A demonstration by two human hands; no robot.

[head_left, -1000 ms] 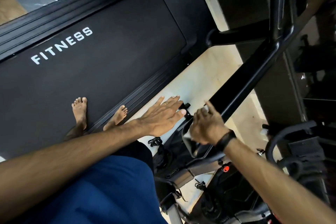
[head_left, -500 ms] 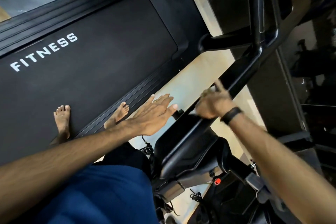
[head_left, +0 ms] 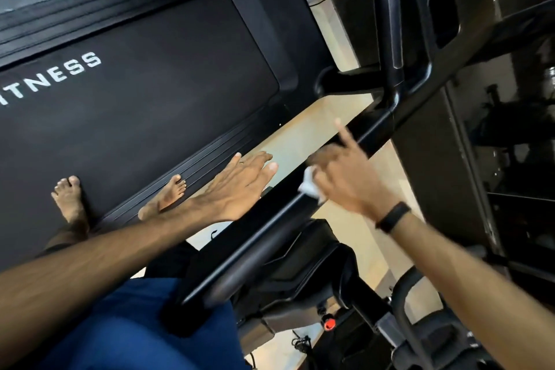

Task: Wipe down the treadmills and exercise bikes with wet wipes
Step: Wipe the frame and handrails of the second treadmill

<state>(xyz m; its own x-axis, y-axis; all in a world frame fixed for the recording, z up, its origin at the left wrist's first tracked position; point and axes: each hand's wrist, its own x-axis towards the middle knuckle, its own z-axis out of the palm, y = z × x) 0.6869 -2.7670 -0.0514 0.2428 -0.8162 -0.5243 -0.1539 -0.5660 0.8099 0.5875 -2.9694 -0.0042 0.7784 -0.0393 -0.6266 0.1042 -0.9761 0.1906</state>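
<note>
The right hand (head_left: 345,177) grips a white wet wipe (head_left: 309,186) on the treadmill's side rail (head_left: 270,219), which runs diagonally up-right ahead of it (left hand (head_left: 240,183) flat, holding nothing, hovers just beside).

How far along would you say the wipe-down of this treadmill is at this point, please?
Nothing can be confirmed as done; no surface shows visible wetness. In hand: the right hand holds a crumpled white wet wipe against the treadmill's long black side handrail, while the left hand hovers flat and empty. Still ahead, apparently: the black running belt printed FITNESS and the dark exercise bike.
</note>
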